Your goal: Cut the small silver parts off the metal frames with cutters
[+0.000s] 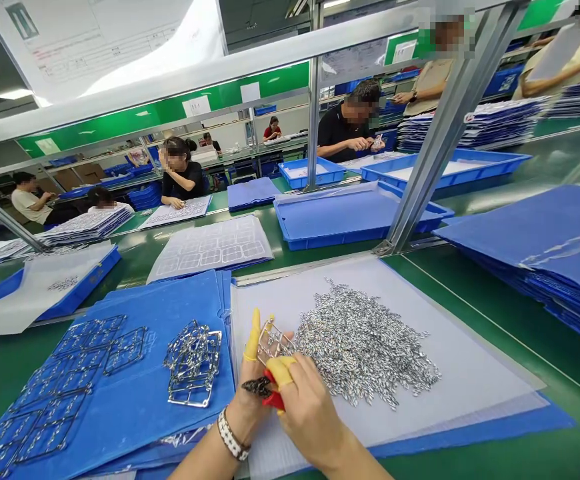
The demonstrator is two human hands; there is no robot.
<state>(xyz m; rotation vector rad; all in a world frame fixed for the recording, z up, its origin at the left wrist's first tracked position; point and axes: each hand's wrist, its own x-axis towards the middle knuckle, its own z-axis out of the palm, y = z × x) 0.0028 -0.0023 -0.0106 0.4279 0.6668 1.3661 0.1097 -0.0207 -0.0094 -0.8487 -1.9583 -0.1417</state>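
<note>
My left hand (251,393), with yellow finger cots and a patterned wristband, holds up a small rectangular metal wire frame (264,331). My right hand (310,403), also with yellow on its fingers, is closed around red-handled pliers (274,400). Their dark jaws point left, across my left palm and just below the frame. Right behind my hands, a heap of small shiny metal pieces (365,343) lies on a white sheet (475,360). To the left, a tangled pile of similar wire frames (194,367) rests on a blue sheet (135,407).
More wire frames (70,380) are spread in rows at the far left. A slanted metal post (423,160) rises beyond the white sheet. Behind it stand blue trays (335,220); stacked blue sheets (545,233) lie right. Several people sit across the bench.
</note>
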